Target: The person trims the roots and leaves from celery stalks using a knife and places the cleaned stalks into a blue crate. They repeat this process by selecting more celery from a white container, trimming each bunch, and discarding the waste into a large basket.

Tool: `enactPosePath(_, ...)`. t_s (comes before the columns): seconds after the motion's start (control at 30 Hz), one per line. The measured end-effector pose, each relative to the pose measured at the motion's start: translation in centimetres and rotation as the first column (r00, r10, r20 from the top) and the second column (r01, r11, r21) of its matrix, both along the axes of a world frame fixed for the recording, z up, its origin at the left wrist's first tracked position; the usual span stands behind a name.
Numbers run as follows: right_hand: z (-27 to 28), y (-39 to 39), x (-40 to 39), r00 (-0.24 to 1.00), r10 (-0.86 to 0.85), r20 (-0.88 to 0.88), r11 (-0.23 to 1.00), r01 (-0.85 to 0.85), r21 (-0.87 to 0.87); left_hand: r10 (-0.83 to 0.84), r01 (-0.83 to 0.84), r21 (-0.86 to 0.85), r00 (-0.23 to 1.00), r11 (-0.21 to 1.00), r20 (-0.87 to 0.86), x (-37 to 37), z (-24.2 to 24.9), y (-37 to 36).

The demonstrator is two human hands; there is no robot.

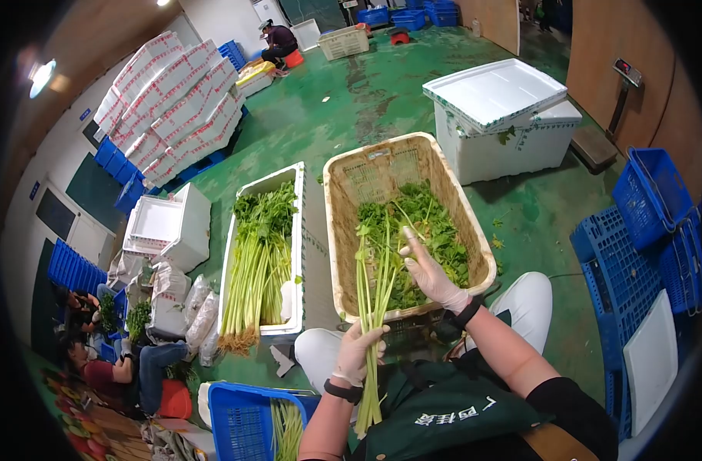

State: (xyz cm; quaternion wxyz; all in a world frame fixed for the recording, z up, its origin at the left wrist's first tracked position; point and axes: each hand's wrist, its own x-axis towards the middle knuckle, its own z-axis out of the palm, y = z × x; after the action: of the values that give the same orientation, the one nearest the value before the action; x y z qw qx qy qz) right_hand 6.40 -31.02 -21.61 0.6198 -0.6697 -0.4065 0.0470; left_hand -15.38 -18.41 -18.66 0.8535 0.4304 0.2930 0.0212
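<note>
My left hand point(358, 352), in a pale glove, is closed around the lower part of several celery stalks point(378, 288). Their tops lean over a dirty cream plastic crate point(335, 230), and the cut ends hang down by my apron. My right hand point(437, 278), also gloved, is over the crate's right side, beside the upper stalks, with its fingers stretched out. Green celery leaves point(435, 230) lie in the crate below it. To the left, a white foam box point(300, 230) holds a bundle of celery point(255, 269) with roots on.
A blue basket point(228, 396) with stalks stands at lower left. Lidded white foam boxes point(504, 142) are beyond the crate at right. Blue crates point(600, 253) line the right edge. Wrapped boxes point(170, 104) are stacked far left. Other people sit at left and at the back.
</note>
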Motion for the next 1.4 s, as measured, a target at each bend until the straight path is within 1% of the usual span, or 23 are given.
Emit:
enactPosePath(0.13,2.0,-1.0,1.6,0.967,0.232,-0.102,0.942,-0.250,-0.222,-0.041,0.042,0.063,0.999,0.997,-0.012,0.1,0.2,0.1)
enactPosePath(0.27,2.3,-0.3,1.2,0.973,0.231,-0.020,0.959,-0.231,-0.163,-0.032,0.032,0.052,0.999,0.998,-0.004,0.3,0.8,0.1)
enactPosePath(0.33,2.7,-0.1,-0.3,0.992,0.118,0.042,0.988,-0.112,-0.108,-0.051,0.051,0.000,0.999,0.999,-0.003,0.4,1.0,0.1)
enactPosePath(0.43,2.5,0.0,-1.4,0.867,-0.185,0.462,0.926,0.312,-0.214,-0.040,0.040,-0.023,0.999,0.999,0.009,0.6,0.3,0.0)
enactPosePath(0.57,0.9,1.1,-1.7,0.868,-0.317,0.383,0.910,0.392,-0.134,-0.025,0.025,0.013,1.000,1.000,-0.004,1.0,0.6,-0.3)
enactPosePath(0.63,-1.3,2.7,-1.1,0.920,-0.387,-0.061,0.908,0.392,0.151,-0.001,0.000,0.055,1.000,0.998,0.016,1.2,0.7,-0.3)
enactPosePath(0.67,-1.5,2.8,-0.5,0.920,-0.388,-0.059,0.907,0.393,0.152,-0.002,0.001,0.055,1.000,0.998,0.018,1.1,1.0,-0.4)
enactPosePath(0.73,-1.0,2.6,1.8,0.695,-0.233,-0.680,0.938,0.345,0.031,-0.037,0.040,0.110,0.999,0.993,-0.022,1.0,1.7,-0.4)
enactPosePath(0.77,0.2,1.7,2.5,0.632,-0.008,-0.775,0.970,0.194,0.148,-0.042,0.044,0.114,0.999,0.993,-0.018,1.1,1.9,-0.3)
enactPosePath(0.8,0.8,1.2,3.3,0.634,-0.009,-0.773,0.968,0.199,0.151,-0.051,0.056,0.159,0.998,0.986,-0.039,1.1,1.8,-0.4)
enactPosePath(0.87,1.5,0.4,4.6,0.420,0.254,-0.872,0.967,-0.083,0.241,-0.062,0.072,0.203,0.997,0.977,-0.056,1.1,1.7,-0.4)
enactPosePath(0.93,0.5,0.3,5.4,0.425,0.260,-0.867,0.965,-0.138,0.221,-0.080,0.088,0.254,0.996,0.963,-0.041,1.1,1.7,-0.6)
enactPosePath(0.97,1.0,0.6,5.0,0.873,-0.001,-0.489,0.999,0.027,0.045,-0.080,0.087,0.253,0.996,0.963,-0.039,1.2,1.7,-0.6)
enactPosePath(1.0,1.5,0.8,4.7,0.962,-0.258,0.091,0.966,0.260,-0.008,-0.075,0.080,0.259,0.997,0.962,-0.030,1.3,1.8,-0.6)
enactPosePath(1.03,1.8,-0.3,4.2,0.905,-0.383,0.184,0.882,0.418,-0.218,-0.068,0.071,0.266,0.997,0.961,-0.024,1.3,1.8,-0.7)
enactPosePath(1.07,1.2,-0.2,4.5,0.907,-0.380,0.181,0.884,0.414,-0.219,-0.064,0.069,0.266,0.998,0.961,-0.027,1.1,1.6,-0.8)
enactPosePath(1.13,-0.4,0.1,6.0,0.921,-0.343,-0.187,0.935,0.354,0.030,-0.051,0.042,0.343,0.999,0.938,0.017,1.3,0.7,-0.9)
enactPosePath(1.17,1.9,-0.9,4.9,0.786,-0.091,-0.611,0.988,0.148,0.043,-0.055,0.042,0.401,0.998,0.915,0.021,1.3,0.5,-1.0)
enactPosePath(1.23,2.8,-0.8,4.4,0.783,0.072,-0.618,0.995,-0.017,0.095,-0.077,0.069,0.457,0.997,0.887,-0.001,1.2,-0.3,-0.9)
enactPosePath(1.27,3.4,-0.8,4.0,0.753,0.234,-0.615,0.972,-0.183,0.146,-0.095,0.093,0.508,0.995,0.857,-0.021,1.3,-0.5,-0.9)
enactPosePath(1.3,5.6,-1.2,3.2,0.899,0.141,-0.414,0.976,-0.196,-0.095,-0.098,0.096,0.507,0.995,0.857,-0.021,1.4,-0.5,-1.1)
enactPosePath(1.33,5.6,-0.8,3.6,0.899,0.139,-0.415,0.976,-0.195,-0.096,-0.096,0.093,0.548,0.995,0.831,-0.024,1.4,-0.6,-1.4)
enactPosePath(1.4,4.6,0.3,4.5,0.976,0.070,0.205,0.992,-0.046,-0.117,-0.092,0.092,0.587,0.995,0.804,-0.030,1.3,-0.9,-1.7)
